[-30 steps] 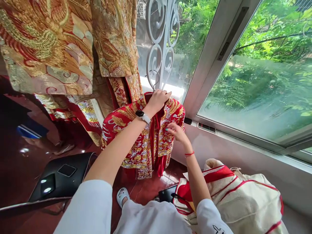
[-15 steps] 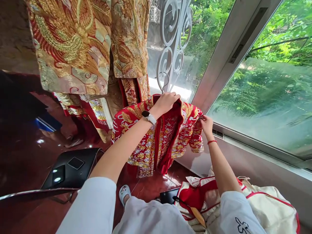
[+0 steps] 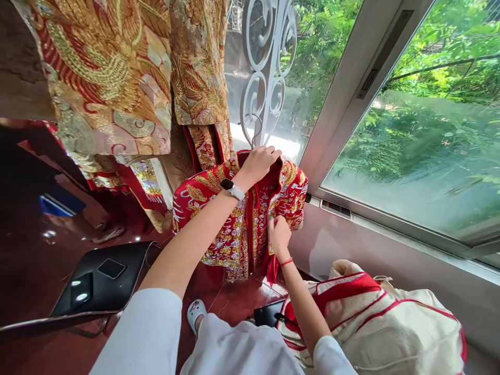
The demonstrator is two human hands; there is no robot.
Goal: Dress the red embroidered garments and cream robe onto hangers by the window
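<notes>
A red jacket [image 3: 211, 195] with gold and silver embroidery hangs upright before me, its front parted. At its neck my left hand [image 3: 260, 164], with a watch on the wrist, is closed around the top of a clothes hanger; the thin curved hook [image 3: 255, 125] rises just above the knuckles. The hanger's body is hidden inside the jacket. My right hand [image 3: 280, 235], with a red cord on its wrist, pinches the jacket's right-hand front edge at chest height. Red tassels or ribbons [image 3: 272, 270] dangle below that hand.
Gold embroidered garments [image 3: 113, 78] hang at the upper left. A white scrolled metal stand [image 3: 263, 78] rises by the window [image 3: 410, 151]. On the left, a black chair [image 3: 105, 281] bears a phone [image 3: 111, 268]. A cream and red cloth bundle [image 3: 394, 317] lies at the lower right.
My right hand has left the jacket's right shoulder and moved down and left to its front edge. My left hand keeps its hold at the neck; the view has shifted slightly.
</notes>
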